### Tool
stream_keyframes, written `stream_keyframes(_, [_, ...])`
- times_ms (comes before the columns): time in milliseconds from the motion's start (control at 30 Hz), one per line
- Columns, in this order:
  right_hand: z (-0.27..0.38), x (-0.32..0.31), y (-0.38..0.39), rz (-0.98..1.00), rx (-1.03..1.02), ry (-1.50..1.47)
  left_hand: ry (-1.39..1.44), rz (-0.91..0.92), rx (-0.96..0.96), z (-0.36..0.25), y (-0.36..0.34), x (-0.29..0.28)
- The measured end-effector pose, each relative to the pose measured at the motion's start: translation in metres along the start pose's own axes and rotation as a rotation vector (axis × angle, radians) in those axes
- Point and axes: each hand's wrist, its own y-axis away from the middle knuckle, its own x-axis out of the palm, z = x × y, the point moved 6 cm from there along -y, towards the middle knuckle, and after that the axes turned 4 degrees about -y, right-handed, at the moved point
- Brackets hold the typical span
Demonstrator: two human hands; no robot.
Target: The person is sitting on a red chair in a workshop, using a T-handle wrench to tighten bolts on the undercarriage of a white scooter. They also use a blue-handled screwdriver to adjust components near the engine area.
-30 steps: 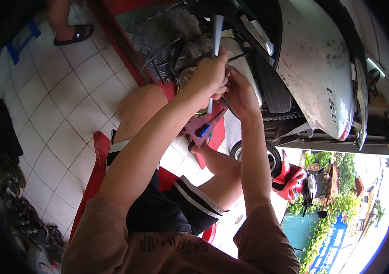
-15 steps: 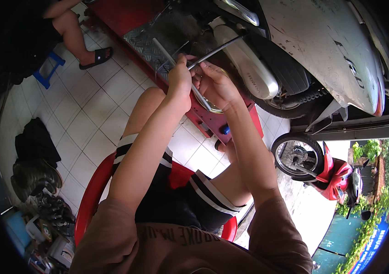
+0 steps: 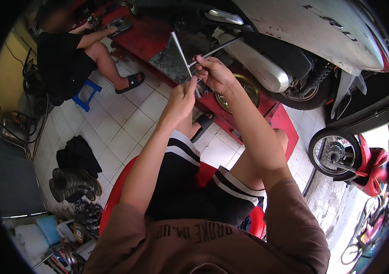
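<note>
My right hand (image 3: 215, 74) is closed around the shaft of a metal T-handle wrench (image 3: 179, 47), just beside its junction with the crossbar. Lower down, my left hand (image 3: 181, 99) has its fingers closed at the crossbar's near end, part of which they hide. The long shaft slants up and right to the side of a scooter (image 3: 290, 27), by its silver transmission cover (image 3: 249, 59). Whether its tip sits on a bolt is too small to tell. Beneath my right wrist, a round gold-coloured dish (image 3: 254, 86) lies on the red platform (image 3: 274, 109).
A person in black (image 3: 64, 55) sits at the left on a blue stool (image 3: 87, 95), one hand at a dark tray (image 3: 120, 26) on the platform. A dark cloth (image 3: 78, 155) and shoes (image 3: 73, 183) lie on the tiles. Another motorcycle (image 3: 372, 171), red, stands at the right.
My view has shifted, bringing the seated person more into sight. The wrench's crossbar has turned to a steeper slant, and my left hand now sits lower, toward its near end.
</note>
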Motion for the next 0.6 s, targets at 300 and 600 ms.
stream_keyframes(300, [0.012,-0.004,0.014,-0.009,-0.043,0.061,0.08,-0.136,-0.039,-0.034,0.008,-0.029])
stream_keyframes(600, [0.018,-0.009,0.023,-0.014,-0.067,0.036,0.509,0.088,-0.126,-0.061,0.022,-0.022])
